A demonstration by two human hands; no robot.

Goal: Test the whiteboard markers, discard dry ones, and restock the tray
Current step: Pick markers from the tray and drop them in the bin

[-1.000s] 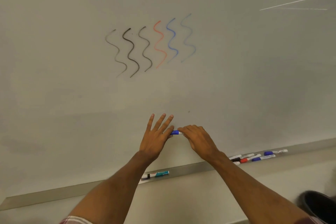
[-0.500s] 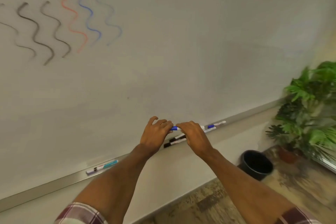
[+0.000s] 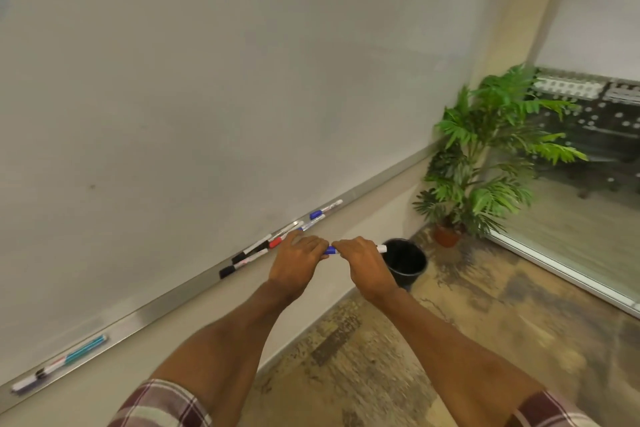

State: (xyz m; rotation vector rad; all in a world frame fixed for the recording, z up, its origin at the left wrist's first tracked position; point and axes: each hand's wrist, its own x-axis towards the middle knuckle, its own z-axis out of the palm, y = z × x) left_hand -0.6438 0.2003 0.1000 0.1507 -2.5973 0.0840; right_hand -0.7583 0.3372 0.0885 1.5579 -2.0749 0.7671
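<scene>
Glossy whiteboard (image 3: pixel 207 80), metal tray (image 3: pixel 162 308); black bin (image 3: pixel 408 276) (round) sits at three o'clock. Left hand (image 3: pixel 298 263) and right hand (image 3: pixel 367 267) grip one marker (image 3: pixel 331 250).

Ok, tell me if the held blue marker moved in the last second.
Yes. The blue marker has shifted right, from left of the marker cluster on the tray to in front of the black bin.

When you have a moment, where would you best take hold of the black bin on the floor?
By the rim of the black bin, coming from above: it stands upright with its mouth open, and no handle shows.
</scene>
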